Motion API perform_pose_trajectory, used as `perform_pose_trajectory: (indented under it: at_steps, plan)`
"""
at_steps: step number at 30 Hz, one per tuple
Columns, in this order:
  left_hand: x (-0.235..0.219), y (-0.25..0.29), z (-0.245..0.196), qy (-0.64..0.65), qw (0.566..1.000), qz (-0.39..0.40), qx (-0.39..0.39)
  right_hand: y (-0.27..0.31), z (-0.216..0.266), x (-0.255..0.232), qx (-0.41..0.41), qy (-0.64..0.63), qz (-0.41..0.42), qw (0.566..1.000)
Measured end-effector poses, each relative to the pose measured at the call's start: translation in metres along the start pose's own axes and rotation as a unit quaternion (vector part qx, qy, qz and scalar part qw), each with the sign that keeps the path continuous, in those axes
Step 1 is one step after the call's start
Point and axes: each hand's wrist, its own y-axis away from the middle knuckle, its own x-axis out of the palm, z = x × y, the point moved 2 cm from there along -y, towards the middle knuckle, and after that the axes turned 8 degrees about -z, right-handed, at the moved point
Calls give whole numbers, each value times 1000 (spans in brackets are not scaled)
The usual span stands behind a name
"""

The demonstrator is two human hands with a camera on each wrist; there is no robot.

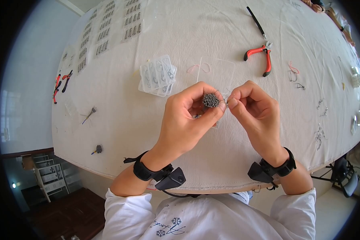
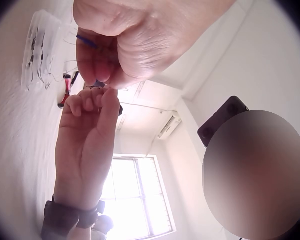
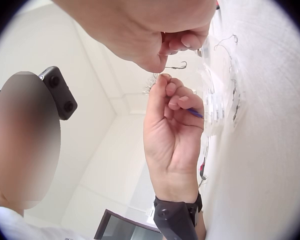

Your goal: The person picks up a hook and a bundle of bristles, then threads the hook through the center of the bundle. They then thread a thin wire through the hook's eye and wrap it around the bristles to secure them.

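A bundle of thin grey wires [image 1: 211,100] is being held above the white tablecloth [image 1: 196,152], gripped by the left hand [image 1: 188,120], whose fingers and thumb are being curled fully round it. The bundle is being held roughly upright, its long axis running toward the head camera, so that mainly the round cluster of cut ends is being shown; the rest of its length is being hidden inside the fist. In the left wrist view a blue strand [image 2: 86,41] is being seen passing across the curled fingers.

A single small fish hook [image 3: 176,66] is being pinched between thumb and forefinger of the right hand [image 1: 254,110], just beside the bundle's top, the other fingers being curled in loosely. In the right wrist view the hook's long axis is being shown lying about level, with the bent end pointing away from the pinching fingertips, toward the cloth side. Whether the hook is touching the bundle cannot be told.

Beyond the hands, a stack of clear packets holding hooks [image 1: 158,76] is lying on the cloth, with red-handled pliers [image 1: 262,56] further off to the right and a black-handled tool [image 1: 256,22] past them. Another pair of red pliers [image 1: 62,82] is lying near the left edge.
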Motion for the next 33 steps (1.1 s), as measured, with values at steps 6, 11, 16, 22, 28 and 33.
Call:
perform_pose_trajectory:
  at_steps: [6, 11, 16, 22, 28, 33]
  plan:
    - [0, 0, 0, -2, 1000, 5, -1, 1, 1, 0, 6, -4, 0, 1000]
    - [0, 0, 0, 9, 1000, 2, -6, 1, 1, 0, -3, -15, -1, 1000]
    - [0, -2, 0, 0, 1000, 11, -7, 1, 2, 0, 1, -34, -8, 999]
    - [0, 0, -2, 32, 999, 16, -37, 2, 3, 1, 3, -50, -11, 999]
    - [-1, 0, -3, 48, 998, 14, -40, 1, 3, 0, 0, -61, -10, 998]
    - [0, 1, -1, 41, 999, 20, -26, 2, 4, 0, 7, -60, -11, 998]
